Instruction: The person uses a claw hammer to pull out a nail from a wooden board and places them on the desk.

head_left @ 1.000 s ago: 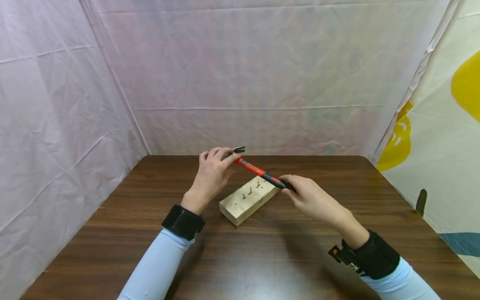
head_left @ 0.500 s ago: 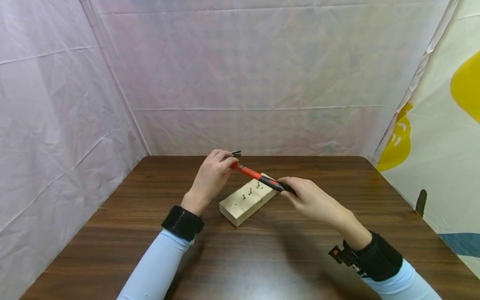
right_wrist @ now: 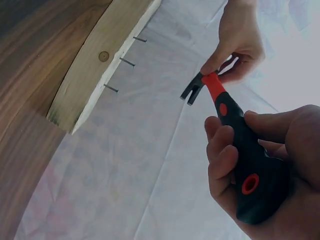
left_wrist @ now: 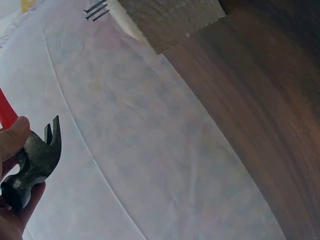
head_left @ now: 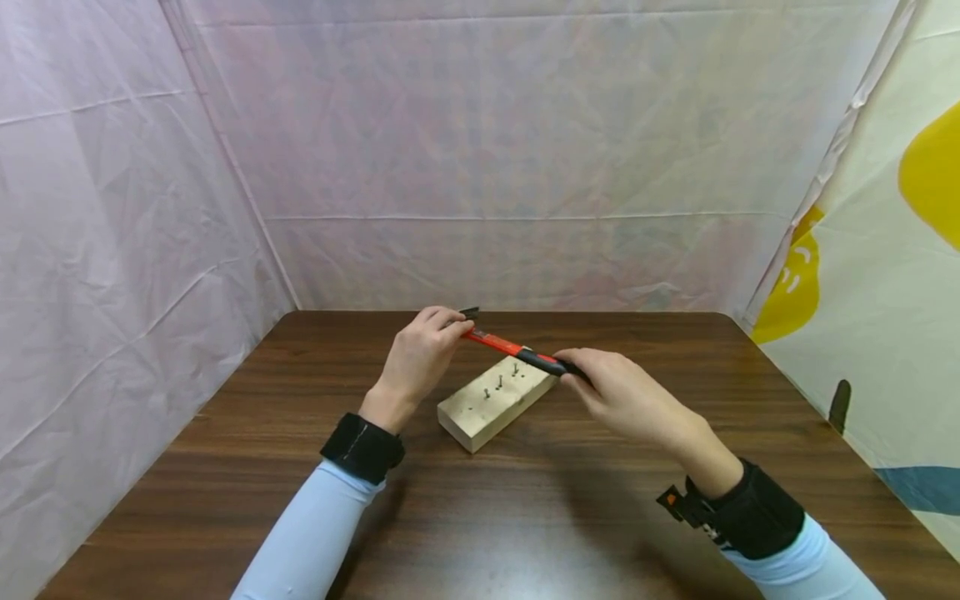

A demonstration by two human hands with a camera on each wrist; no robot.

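Note:
A claw hammer [head_left: 495, 342] with a red and black handle is held level above the wooden block, between both hands. My left hand [head_left: 422, 354] grips it at the head end, thumb on the red neck. In the left wrist view the dark steel hammer head [left_wrist: 37, 160] shows its claw and round face. My right hand [head_left: 626, 400] holds the black grip [right_wrist: 245, 155], fingers curled round it. Beneath the hammer lies a pale wooden block [head_left: 487, 410] with three nails [right_wrist: 127, 62] standing in its top; the hammer overlaps its far end in the head view.
The block rests on a dark brown wooden table [head_left: 480, 525]. White cloth sheets [head_left: 480, 158] hang behind and at the left; a sheet with yellow prints [head_left: 795, 283] hangs at the right.
The hammer head and my left hand have come down slightly, and the claw has turned a little. My right hand stays nearly in place, and the block has not moved.

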